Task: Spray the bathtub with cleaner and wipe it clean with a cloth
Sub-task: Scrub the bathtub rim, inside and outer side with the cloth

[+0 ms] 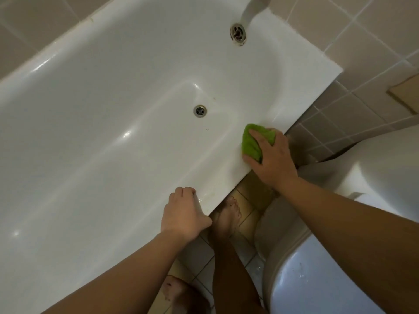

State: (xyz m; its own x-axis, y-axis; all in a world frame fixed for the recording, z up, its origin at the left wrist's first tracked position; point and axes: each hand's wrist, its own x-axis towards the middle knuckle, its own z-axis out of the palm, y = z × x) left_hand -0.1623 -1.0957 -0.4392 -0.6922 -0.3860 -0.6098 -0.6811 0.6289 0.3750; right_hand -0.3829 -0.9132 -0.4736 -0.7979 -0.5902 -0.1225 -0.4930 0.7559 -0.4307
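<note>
A white bathtub [113, 123] fills most of the view, with a floor drain [200, 110] and an overflow fitting [238, 34] at its far end. My right hand [269, 159] grips a bunched green cloth [250, 141] and presses it against the tub's near rim, towards the right end. My left hand [183, 214] grips the same rim lower down, fingers curled over its top and thumb on the outer edge. A faint yellowish wet patch lies on the rim between the two hands. No spray bottle is in view.
A toilet [340, 234] with a pale lid stands close on the right, next to the tub. My bare legs and feet stand on the tiled floor [249, 223] in the narrow gap. Beige tiled walls surround the tub; a grey spout [251, 7] hangs over the far end.
</note>
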